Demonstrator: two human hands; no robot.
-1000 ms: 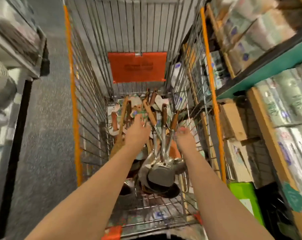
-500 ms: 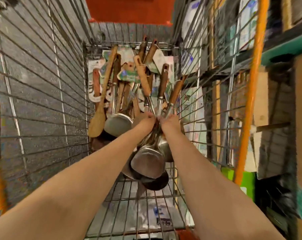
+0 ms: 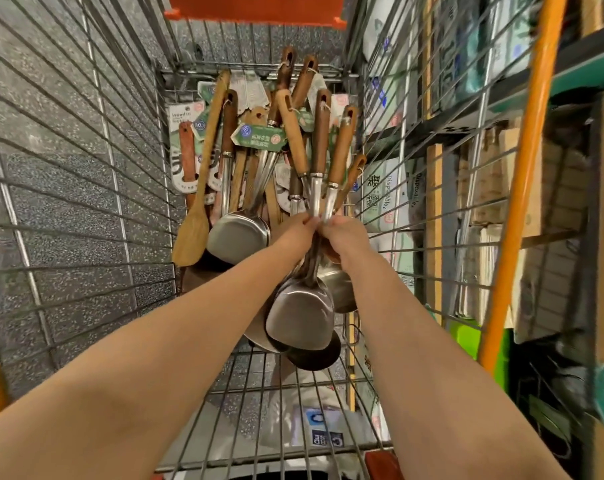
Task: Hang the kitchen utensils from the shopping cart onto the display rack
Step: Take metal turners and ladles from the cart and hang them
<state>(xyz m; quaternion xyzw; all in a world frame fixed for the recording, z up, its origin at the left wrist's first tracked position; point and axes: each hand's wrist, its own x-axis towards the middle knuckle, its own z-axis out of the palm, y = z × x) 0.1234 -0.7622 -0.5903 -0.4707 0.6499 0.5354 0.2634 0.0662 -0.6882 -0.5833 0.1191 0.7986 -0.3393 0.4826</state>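
The bundle of steel spatulas (image 3: 302, 315) is still inside the cart (image 3: 522, 161), heads hanging toward you and wooden handles pointing at the far end. Your left grip (image 3: 295, 232) and right grip (image 3: 345, 232) are both curled round the metal shafts, touching each other. I cannot count exactly how many you hold.

Beyond the bundle, the rest of the pile (image 3: 255, 140) leans on the far wire wall, with a wooden spatula (image 3: 191, 233) and 1 more steel spatula (image 3: 238, 233) at its left. The display rack is not in view and nothing shows as hung, so I judge the task to be at an early step: lifting out, carrying and hanging all remain. Shelves (image 3: 501, 98) of packaged goods stand just beside the cart on your right.

1.0 s ago your grips were apart above the pile; 0.5 s ago they had met on the shafts, and now they sit slightly higher.
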